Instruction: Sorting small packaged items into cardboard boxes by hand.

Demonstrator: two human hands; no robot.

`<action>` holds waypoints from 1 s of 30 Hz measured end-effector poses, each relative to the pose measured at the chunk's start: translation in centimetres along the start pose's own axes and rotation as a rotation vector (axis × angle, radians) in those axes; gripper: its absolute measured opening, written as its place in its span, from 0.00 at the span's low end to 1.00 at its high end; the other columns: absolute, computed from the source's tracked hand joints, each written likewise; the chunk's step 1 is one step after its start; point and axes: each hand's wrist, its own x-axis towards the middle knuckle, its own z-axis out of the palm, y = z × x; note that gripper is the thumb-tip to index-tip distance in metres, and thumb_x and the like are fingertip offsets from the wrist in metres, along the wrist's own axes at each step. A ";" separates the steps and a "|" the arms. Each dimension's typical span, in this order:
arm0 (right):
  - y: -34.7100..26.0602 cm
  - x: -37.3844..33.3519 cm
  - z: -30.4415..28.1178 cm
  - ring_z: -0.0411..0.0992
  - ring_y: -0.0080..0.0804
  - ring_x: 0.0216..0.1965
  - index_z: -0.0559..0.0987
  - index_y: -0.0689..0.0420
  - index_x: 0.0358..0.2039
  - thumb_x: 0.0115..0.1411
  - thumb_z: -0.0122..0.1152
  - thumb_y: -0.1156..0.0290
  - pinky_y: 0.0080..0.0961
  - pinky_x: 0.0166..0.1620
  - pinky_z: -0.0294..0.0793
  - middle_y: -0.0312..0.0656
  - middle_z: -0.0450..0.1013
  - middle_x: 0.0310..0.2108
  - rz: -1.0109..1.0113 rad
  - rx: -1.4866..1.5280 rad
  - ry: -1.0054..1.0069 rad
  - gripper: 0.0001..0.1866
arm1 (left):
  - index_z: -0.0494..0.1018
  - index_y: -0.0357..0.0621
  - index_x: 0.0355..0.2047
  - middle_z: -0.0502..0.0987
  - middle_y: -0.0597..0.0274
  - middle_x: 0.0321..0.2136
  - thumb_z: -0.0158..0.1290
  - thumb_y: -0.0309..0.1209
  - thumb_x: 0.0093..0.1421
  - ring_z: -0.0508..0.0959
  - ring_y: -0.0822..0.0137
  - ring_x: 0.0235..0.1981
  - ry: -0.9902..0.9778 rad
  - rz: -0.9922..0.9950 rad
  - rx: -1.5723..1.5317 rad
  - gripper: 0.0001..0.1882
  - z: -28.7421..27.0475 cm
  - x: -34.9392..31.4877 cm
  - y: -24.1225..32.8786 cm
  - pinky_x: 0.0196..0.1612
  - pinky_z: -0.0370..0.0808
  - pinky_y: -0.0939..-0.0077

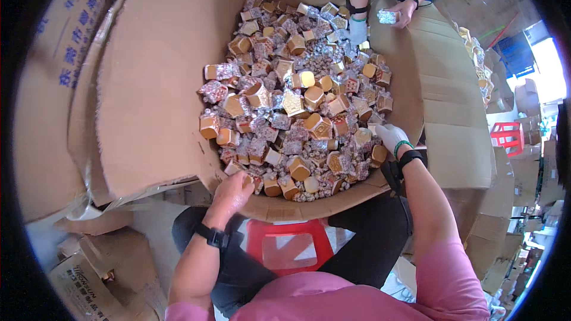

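Note:
A large cardboard box (279,213) is heaped with small house-shaped pieces (293,102), gold, white and red, many in clear bubble wrap. My bare left hand (233,193) is closed at the near left rim, beside a pale piece (232,168); what its fingers hold, if anything, is hidden. On the right side of the heap lies my right hand (392,138) in a white glove, fingers stretched toward the wrapped pieces and touching the edge of the heap. Its fingertips are partly lost among them.
Across the box a co-worker's gloved hand (357,31) reaches into the heap, and the other hand (405,12) holds a shiny wrapped piece (387,16). Box flaps stand out left (154,83) and right (455,95). A red stool (290,230) is beneath me.

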 end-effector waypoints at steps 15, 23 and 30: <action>3.5 5.9 5.4 0.65 0.33 0.45 0.72 0.65 0.44 0.47 0.52 0.40 0.25 0.46 0.62 0.44 0.69 0.43 0.233 0.599 -0.282 0.39 | 0.62 0.39 0.45 0.73 0.45 0.37 0.50 0.39 0.52 0.73 0.47 0.38 -0.231 0.174 0.116 0.23 0.5 1.6 3.8 0.38 0.70 0.56; 0.0 1.0 6.5 0.70 0.28 0.40 0.70 0.50 0.48 0.59 0.44 0.51 0.24 0.40 0.69 0.35 0.71 0.43 0.438 0.770 -0.195 0.22 | 0.62 0.38 0.44 0.73 0.43 0.36 0.50 0.38 0.52 0.73 0.46 0.37 -0.283 0.234 0.086 0.23 1.0 1.1 3.9 0.41 0.70 0.57; -5.0 -4.7 6.4 0.70 0.33 0.43 0.66 0.48 0.52 0.55 0.46 0.44 0.33 0.43 0.71 0.38 0.69 0.46 0.431 1.218 -0.475 0.29 | 0.65 0.37 0.40 0.73 0.42 0.33 0.49 0.41 0.52 0.73 0.45 0.37 -0.462 0.318 0.054 0.21 4.1 0.3 3.2 0.42 0.69 0.57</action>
